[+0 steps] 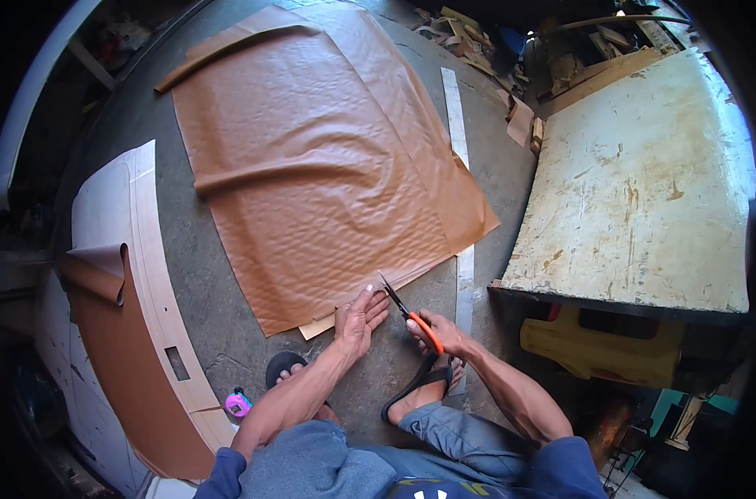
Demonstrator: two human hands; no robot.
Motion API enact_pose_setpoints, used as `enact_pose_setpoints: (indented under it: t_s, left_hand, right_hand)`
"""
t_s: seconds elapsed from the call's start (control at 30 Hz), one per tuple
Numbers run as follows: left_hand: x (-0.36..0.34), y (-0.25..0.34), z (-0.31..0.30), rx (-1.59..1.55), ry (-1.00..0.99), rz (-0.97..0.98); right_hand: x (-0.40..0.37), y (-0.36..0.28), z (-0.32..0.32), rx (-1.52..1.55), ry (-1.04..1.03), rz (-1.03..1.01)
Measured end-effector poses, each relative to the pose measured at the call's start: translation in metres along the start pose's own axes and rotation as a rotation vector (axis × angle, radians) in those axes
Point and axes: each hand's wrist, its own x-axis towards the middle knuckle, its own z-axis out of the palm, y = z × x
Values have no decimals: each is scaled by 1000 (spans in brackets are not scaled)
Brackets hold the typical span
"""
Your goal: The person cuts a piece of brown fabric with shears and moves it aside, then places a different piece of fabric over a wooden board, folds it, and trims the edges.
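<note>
A large sheet of brown leather-like material (pixel 303 166) lies wrinkled on the floor before me, with a fold along its far left edge. At its near edge is my left hand (pixel 359 322), open with fingers stretched out and the thumb tip against the edge; whether it lightly touches the underside is hard to see. My right hand (pixel 441 334) is closed around the orange handles of a pair of scissors (pixel 417 320). The dark blades point up and left, their tips at the sheet's near edge. A pale strip (pixel 318 326) sticks out from under that edge.
A long metal straightedge (pixel 465 287) lies right of the sheet, partly under it. On the left are a pale panel (pixel 149 241) with a brown piece (pixel 132 366) and a pink tape measure (pixel 238 403). A worn white-topped table (pixel 636 183) stands right; wood scraps (pixel 469 41) lie behind.
</note>
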Motion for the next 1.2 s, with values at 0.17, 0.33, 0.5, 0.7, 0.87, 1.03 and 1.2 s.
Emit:
enact_pose_setpoints:
  t_s: [0.17, 0.33, 0.5, 0.7, 0.87, 1.03, 1.2]
  left_hand:
    - [10, -5, 7, 35, 53, 7]
    - [11, -7, 6, 51, 72, 24]
    - [12, -9, 6, 60, 90, 37]
    - [10, -7, 6, 91, 88, 43]
    - [14, -10, 2, 102, 88, 38]
    - [12, -10, 3, 83, 80, 46]
    - [16, -14, -2, 105, 75, 80]
  right_hand:
    - [11, -12, -29, -147, -92, -25]
    - [18, -5, -30, -184, -116, -83]
    - [18, -2, -25, -254, -52, -99]
    - [19, 0, -23, -256, -36, -116]
    - [23, 11, -24, -307, -24, -183]
    - [9, 2, 7, 83, -67, 68]
    - [2, 0, 74, 246, 202, 45]
